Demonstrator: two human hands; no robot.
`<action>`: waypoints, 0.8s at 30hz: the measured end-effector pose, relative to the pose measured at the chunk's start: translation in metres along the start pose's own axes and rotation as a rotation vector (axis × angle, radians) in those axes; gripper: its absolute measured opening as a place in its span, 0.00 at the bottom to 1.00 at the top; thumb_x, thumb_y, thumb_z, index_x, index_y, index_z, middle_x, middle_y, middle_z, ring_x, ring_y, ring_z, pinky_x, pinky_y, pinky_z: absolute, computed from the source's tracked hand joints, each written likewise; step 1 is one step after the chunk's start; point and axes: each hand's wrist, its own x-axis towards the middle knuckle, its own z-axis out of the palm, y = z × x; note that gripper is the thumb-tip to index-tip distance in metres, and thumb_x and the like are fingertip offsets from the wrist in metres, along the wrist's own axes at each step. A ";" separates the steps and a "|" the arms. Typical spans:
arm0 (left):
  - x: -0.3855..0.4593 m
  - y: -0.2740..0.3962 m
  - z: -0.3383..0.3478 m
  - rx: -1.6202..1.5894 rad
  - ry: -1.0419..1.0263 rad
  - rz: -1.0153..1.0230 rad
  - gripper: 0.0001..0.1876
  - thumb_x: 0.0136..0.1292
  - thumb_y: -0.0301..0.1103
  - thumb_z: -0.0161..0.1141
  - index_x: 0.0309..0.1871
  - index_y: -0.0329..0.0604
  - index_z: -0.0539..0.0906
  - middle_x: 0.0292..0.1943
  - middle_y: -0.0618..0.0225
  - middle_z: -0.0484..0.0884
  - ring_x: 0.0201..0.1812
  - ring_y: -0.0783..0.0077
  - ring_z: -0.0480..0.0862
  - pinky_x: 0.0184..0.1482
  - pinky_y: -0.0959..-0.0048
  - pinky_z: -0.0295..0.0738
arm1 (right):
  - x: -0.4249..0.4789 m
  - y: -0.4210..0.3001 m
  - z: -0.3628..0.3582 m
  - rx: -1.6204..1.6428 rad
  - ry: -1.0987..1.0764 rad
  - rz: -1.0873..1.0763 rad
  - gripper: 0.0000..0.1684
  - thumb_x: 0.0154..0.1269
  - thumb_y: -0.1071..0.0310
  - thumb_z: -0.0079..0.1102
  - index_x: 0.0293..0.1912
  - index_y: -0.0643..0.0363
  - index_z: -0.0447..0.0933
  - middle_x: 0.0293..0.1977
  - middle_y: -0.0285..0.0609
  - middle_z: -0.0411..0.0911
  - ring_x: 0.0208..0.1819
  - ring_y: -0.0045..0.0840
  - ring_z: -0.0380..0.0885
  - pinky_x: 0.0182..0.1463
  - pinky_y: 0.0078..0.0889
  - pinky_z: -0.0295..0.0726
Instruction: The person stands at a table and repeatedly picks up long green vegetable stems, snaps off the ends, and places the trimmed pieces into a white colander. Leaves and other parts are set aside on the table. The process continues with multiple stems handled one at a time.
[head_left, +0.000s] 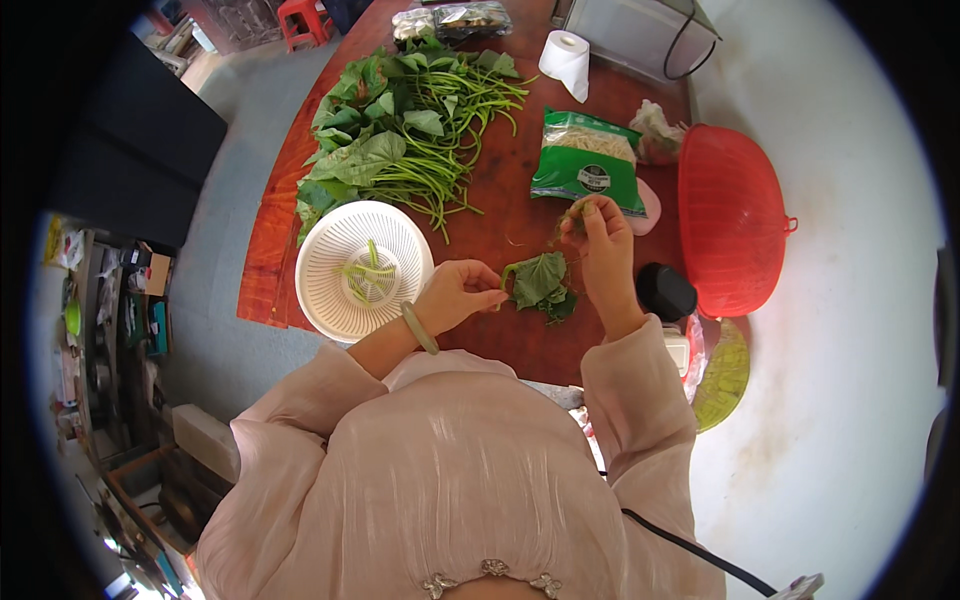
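My left hand (455, 298), with a pale bangle at the wrist, has thumb and fingers pinched at the end of a curved green leaf stalk (508, 274). That stalk runs into dark green leaves (541, 280) lying on the table. My right hand (606, 232) pinches a small tangle of stringy, wilted plant scraps (571, 223) above the table. Left of my left hand stands a round white plastic colander (316, 296) with several short pieces of green stem (369, 274) at its bottom. Beyond it lies a big heap of long-stalked leafy greens (420, 127).
On the reddish wooden table (495, 210) are a green noodle packet (589, 161), a paper roll (566, 60), packed mushrooms (472, 19) and a black object (666, 291). A red mesh basket (731, 221) leans along the wall at right. A red stool (304, 21) stands beyond.
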 end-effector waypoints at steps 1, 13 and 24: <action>0.001 -0.003 -0.001 0.040 0.018 0.029 0.07 0.51 0.26 0.61 0.32 0.32 0.77 0.25 0.66 0.80 0.28 0.79 0.79 0.30 0.81 0.74 | 0.000 -0.002 -0.001 -0.062 -0.018 -0.012 0.03 0.62 0.72 0.47 0.34 0.60 0.68 0.27 0.36 0.73 0.26 0.13 0.71 0.28 0.13 0.71; 0.005 0.010 0.004 0.354 0.312 0.470 0.07 0.51 0.27 0.61 0.33 0.35 0.77 0.25 0.67 0.78 0.26 0.75 0.78 0.30 0.79 0.73 | -0.038 0.003 0.017 -0.646 -0.238 -0.195 0.05 0.52 0.77 0.56 0.32 0.64 0.75 0.28 0.39 0.76 0.31 0.20 0.75 0.29 0.21 0.74; 0.012 0.008 0.006 -0.764 -0.041 -0.351 0.08 0.61 0.40 0.52 0.34 0.46 0.76 0.24 0.78 0.76 0.20 0.86 0.73 0.19 0.87 0.68 | -0.043 0.021 0.013 -1.057 -0.264 -0.763 0.10 0.46 0.76 0.58 0.34 0.59 0.74 0.29 0.40 0.73 0.30 0.30 0.75 0.30 0.27 0.74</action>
